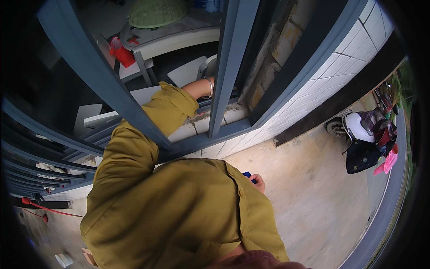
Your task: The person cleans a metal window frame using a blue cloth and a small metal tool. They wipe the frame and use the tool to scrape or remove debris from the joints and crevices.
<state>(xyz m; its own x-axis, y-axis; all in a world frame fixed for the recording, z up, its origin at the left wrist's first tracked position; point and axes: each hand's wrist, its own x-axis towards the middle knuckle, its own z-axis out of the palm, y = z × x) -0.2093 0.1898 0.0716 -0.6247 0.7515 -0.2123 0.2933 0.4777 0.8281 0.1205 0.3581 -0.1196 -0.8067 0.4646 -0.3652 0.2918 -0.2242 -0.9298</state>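
My left arm, in a rolled mustard sleeve, reaches between the grey metal bars of a window grille (231, 67). A silver bangle (211, 88) circles the wrist. A bar hides nearly all of my left hand (213, 80), so its fingers and anything in them cannot be seen. Beneath the arm runs a tiled sill (203, 126) with rough mortar. Low beside my body, outside the grille, my right hand (258, 183) has its fingers curled around a small blue object (247, 175). The shirt hides part of this object, and its kind cannot be told.
Behind the bars stand a table (178, 43) with a green mesh food cover (158, 13), a red bag (124, 55) and white chairs. A white tiled wall (309, 90) adjoins the grille. A parked scooter (361, 129) stands on the concrete floor (302, 188) at right.
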